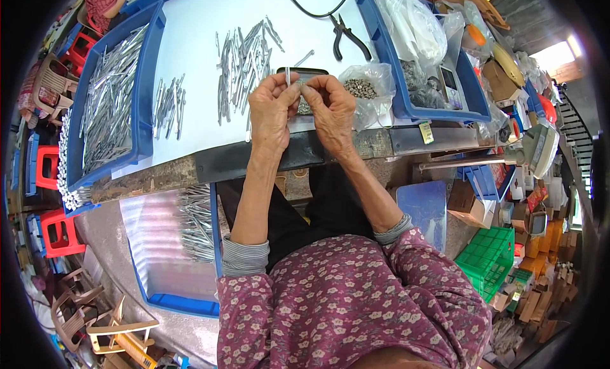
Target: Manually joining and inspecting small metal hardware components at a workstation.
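A slim silvery metal strip (287, 75) stands nearly upright between the thumb and bent fingers of the left hand (273, 108), its upper end poking out above them. The right hand (332, 108) is just beside it, thumb and forefinger pinched together close to the left fingertips (whether they grip a small part, I cannot tell). Both hands are above the near side of the worktable, in front of a dark-rimmed tray (312, 71).

Just right of the hands is a clear plastic bag (379, 73) of small brassy pieces; beyond them lie black-handled pliers (346, 40). A loose heap of strips (244, 67) lies to the left, with a smaller heap (169, 105) further over. White surface (198, 48) shows between the heaps, bounded by a blue tray (145, 93) on the left and a blue bin (419, 113) on the right. The worn table edge (254, 159) runs under the wrists.

The strip's lower end is hidden by the fingers, the hands partly cover the dark-rimmed tray, and the far cable (311, 13) is cut off by the upper frame.
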`<state>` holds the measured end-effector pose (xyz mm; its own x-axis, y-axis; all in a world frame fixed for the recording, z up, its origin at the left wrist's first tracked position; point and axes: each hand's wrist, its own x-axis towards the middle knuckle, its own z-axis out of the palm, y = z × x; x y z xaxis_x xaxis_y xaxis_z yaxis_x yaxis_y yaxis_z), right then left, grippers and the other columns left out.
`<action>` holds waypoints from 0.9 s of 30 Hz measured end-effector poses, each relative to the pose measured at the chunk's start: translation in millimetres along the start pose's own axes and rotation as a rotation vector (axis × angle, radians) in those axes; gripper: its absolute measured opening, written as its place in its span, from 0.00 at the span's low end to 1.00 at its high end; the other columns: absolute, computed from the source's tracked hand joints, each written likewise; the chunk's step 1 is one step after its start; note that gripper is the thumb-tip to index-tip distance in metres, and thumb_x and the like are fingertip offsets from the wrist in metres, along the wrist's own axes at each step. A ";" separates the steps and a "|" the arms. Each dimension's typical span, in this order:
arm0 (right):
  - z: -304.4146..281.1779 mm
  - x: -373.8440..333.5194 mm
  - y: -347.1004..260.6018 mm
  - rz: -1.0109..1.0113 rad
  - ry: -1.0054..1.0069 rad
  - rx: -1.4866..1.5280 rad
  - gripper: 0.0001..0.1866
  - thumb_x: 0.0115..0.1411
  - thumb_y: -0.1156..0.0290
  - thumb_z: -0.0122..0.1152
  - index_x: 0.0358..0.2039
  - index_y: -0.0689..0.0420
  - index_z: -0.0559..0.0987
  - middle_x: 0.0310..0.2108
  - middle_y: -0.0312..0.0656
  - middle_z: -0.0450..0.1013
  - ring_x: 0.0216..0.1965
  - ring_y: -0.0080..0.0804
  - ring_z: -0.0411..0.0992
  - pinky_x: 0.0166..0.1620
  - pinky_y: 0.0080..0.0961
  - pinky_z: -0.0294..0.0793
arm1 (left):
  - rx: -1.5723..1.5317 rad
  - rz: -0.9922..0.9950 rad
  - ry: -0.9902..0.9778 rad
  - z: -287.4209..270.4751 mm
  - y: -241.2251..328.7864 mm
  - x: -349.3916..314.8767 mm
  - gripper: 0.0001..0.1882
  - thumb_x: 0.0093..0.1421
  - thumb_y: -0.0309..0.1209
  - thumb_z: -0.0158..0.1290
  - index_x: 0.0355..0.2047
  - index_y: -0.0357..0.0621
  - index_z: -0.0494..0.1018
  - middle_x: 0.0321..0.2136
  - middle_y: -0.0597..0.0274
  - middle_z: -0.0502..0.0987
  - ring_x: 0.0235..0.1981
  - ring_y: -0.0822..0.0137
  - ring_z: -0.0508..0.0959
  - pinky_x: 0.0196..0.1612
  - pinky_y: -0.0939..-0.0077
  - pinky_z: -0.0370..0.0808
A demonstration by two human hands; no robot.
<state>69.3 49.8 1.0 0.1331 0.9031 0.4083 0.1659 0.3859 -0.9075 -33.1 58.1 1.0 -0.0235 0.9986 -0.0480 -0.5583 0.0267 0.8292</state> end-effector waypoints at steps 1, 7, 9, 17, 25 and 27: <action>-0.1 0.1 -0.5 0.008 0.000 -0.005 0.05 0.52 0.75 0.57 0.28 0.62 0.72 0.21 0.30 0.67 0.21 0.12 0.61 0.24 0.10 0.61 | 0.000 0.003 0.001 -0.8 0.8 -1.5 0.09 0.51 0.19 0.49 0.34 0.32 0.70 0.19 0.66 0.71 0.16 0.81 0.66 0.17 0.90 0.59; -7.1 5.7 2.2 0.096 -0.005 0.024 0.04 0.52 0.77 0.53 0.26 0.63 0.69 0.18 0.31 0.64 0.19 0.14 0.59 0.21 0.14 0.60 | -0.035 -0.045 -0.036 -0.9 4.8 -9.3 0.11 0.56 0.23 0.43 0.37 0.30 0.70 0.21 0.64 0.71 0.20 0.80 0.65 0.21 0.88 0.61; -6.9 5.9 1.3 0.091 -0.006 0.017 0.04 0.51 0.77 0.53 0.26 0.63 0.69 0.18 0.31 0.64 0.19 0.14 0.59 0.21 0.13 0.60 | 0.036 -0.022 -0.026 -4.2 6.0 -11.5 0.11 0.56 0.23 0.43 0.37 0.30 0.70 0.21 0.64 0.72 0.19 0.79 0.66 0.22 0.88 0.63; -8.1 6.7 -7.0 0.161 -0.114 0.079 0.05 0.50 0.78 0.53 0.29 0.64 0.72 0.21 0.31 0.67 0.21 0.12 0.60 0.22 0.11 0.60 | 0.027 -0.041 0.024 -6.9 5.5 -13.9 0.09 0.55 0.21 0.45 0.35 0.31 0.70 0.20 0.62 0.72 0.17 0.79 0.66 0.18 0.89 0.62; -9.4 6.2 -11.0 0.182 -0.156 0.126 0.06 0.49 0.80 0.50 0.29 0.65 0.73 0.22 0.31 0.68 0.22 0.12 0.63 0.25 0.11 0.63 | 0.082 -0.021 0.023 -4.4 4.3 -17.5 0.07 0.53 0.19 0.45 0.32 0.31 0.70 0.18 0.62 0.72 0.15 0.80 0.65 0.15 0.90 0.60; -9.4 6.8 -10.9 0.193 -0.157 0.153 0.06 0.49 0.80 0.49 0.29 0.65 0.73 0.22 0.32 0.68 0.23 0.12 0.63 0.26 0.11 0.63 | 0.118 -0.018 0.048 -2.3 6.3 -19.1 0.06 0.52 0.19 0.46 0.31 0.32 0.70 0.18 0.63 0.72 0.15 0.81 0.65 0.15 0.91 0.59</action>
<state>77.6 49.9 14.7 -0.0068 0.9762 0.2168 0.0011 0.2168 -0.9762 -38.0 39.1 5.8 -0.0556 0.9946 -0.0878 -0.4572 0.0528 0.8878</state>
